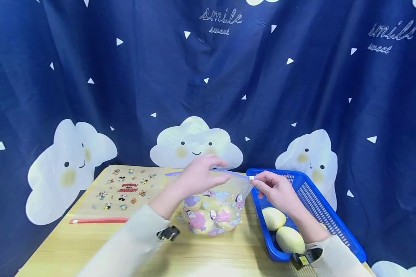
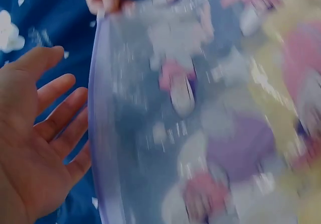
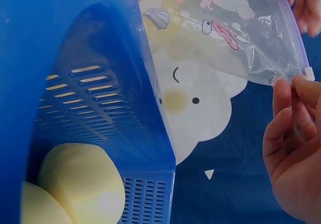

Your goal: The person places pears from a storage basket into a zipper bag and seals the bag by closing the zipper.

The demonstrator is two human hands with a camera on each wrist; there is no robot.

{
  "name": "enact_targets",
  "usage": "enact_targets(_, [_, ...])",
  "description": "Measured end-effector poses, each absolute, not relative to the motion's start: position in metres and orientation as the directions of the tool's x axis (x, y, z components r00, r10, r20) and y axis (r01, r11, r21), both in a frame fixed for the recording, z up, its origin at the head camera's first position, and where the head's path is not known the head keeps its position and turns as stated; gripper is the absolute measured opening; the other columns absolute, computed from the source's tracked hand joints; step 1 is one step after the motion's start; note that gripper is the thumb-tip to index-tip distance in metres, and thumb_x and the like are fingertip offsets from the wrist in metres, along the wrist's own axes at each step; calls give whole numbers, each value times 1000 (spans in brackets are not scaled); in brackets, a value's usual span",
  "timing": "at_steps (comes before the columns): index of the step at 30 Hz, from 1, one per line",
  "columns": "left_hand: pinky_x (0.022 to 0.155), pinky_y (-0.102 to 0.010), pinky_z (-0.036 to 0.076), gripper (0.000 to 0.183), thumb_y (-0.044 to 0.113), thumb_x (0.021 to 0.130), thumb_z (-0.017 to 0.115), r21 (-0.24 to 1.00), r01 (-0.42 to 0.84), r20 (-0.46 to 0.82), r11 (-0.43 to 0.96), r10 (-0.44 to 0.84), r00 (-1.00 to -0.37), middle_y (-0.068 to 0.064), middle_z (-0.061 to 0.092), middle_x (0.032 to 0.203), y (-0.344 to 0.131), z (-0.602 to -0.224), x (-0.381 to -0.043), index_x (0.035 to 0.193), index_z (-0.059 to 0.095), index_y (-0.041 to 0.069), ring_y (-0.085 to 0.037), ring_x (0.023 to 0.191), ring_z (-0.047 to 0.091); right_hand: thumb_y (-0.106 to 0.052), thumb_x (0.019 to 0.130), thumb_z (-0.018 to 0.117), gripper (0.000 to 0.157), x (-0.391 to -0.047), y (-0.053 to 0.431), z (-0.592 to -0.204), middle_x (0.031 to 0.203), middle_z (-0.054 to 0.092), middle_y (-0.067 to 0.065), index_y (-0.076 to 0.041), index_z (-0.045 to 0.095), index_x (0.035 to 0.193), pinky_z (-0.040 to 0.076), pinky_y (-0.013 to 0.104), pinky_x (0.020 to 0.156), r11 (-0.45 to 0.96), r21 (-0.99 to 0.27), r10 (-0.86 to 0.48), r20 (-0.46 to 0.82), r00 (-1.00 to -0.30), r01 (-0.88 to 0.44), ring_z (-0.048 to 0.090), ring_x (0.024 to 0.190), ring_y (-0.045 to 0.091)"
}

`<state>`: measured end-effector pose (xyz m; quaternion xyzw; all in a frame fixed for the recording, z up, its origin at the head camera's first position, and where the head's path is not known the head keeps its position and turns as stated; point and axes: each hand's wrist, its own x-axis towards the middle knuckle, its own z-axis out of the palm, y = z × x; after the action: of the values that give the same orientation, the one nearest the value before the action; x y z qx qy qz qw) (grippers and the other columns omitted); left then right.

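A clear zip bag [image 1: 211, 219] printed with pink and purple sea creatures stands upright on the table, its lower part filled with several pale yellow fruits. Along its top runs a purple zip strip [image 2: 100, 133], with a white slider [image 1: 251, 177] at the right corner. My right hand [image 1: 279, 192] pinches that corner by the slider between thumb and forefinger, as the right wrist view also shows. Fingers spread and relaxed, my left hand [image 1: 201, 177] hovers beside the zip edge; in the left wrist view its fingertips are right at the strip, holding nothing.
To the right sits a blue plastic basket [image 1: 319, 204] with slotted walls, holding pale yellow oval fruits [image 1: 290, 239]. A flat bag with cartoon prints and a red zip [image 1: 100, 220] lies on the wooden table [image 1: 208, 254] at left. A dark blue curtain [image 1: 180, 77] hangs behind.
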<state>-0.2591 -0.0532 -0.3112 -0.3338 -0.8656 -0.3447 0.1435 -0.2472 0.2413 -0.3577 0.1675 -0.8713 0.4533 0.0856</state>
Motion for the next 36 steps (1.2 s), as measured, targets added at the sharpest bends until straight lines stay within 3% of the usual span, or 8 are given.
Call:
enact_targets(7, [103, -34, 61, 27, 27, 101, 80, 465, 693, 427, 551, 546, -721, -3, 80, 121, -7, -312, -268, 122, 82, 12, -19, 115, 75, -26, 106, 75, 14, -246, 241, -357, 77, 71, 11, -13, 78, 111, 47, 29, 48, 510, -773, -222, 305, -926, -377, 60, 58, 21])
enact_targets(15, [97, -29, 61, 18, 26, 102, 78, 456, 692, 414, 559, 555, -721, -1, 79, 110, 11, -318, -269, 114, 83, 13, -17, 107, 75, -29, 107, 74, 14, -245, 240, -358, 76, 71, 8, -16, 78, 111, 46, 29, 48, 529, -761, -220, 305, -927, -376, 61, 59, 24])
enact_targets(19, [91, -27, 60, 14, 27, 103, 78, 422, 700, 425, 577, 556, -714, 2, 76, 104, 13, -321, -268, 109, 84, 16, -15, 101, 73, -29, 107, 74, 14, -243, 239, -358, 75, 70, 8, -16, 79, 109, 45, 30, 48, 531, -758, -224, 305, -926, -378, 60, 59, 23])
enact_targets(26, [94, -31, 57, 16, 32, 102, 76, 361, 707, 463, 608, 541, -702, 8, 75, 97, 9, -323, -265, 105, 85, 19, -12, 98, 73, -27, 107, 74, 12, -241, 233, -356, 76, 69, 7, -17, 78, 102, 56, 30, 67, 541, -733, -231, 343, -911, -413, 70, 70, 24])
enact_targets(36, [89, -29, 60, 9, 26, 98, 80, 459, 655, 432, 600, 494, -755, 8, 78, 100, -19, -326, -269, 101, 83, 18, -12, 98, 75, -27, 107, 73, 12, -239, 235, -357, 81, 70, 8, -16, 77, 103, 56, 29, 66, 551, -736, -205, 337, -919, -393, 70, 72, 22])
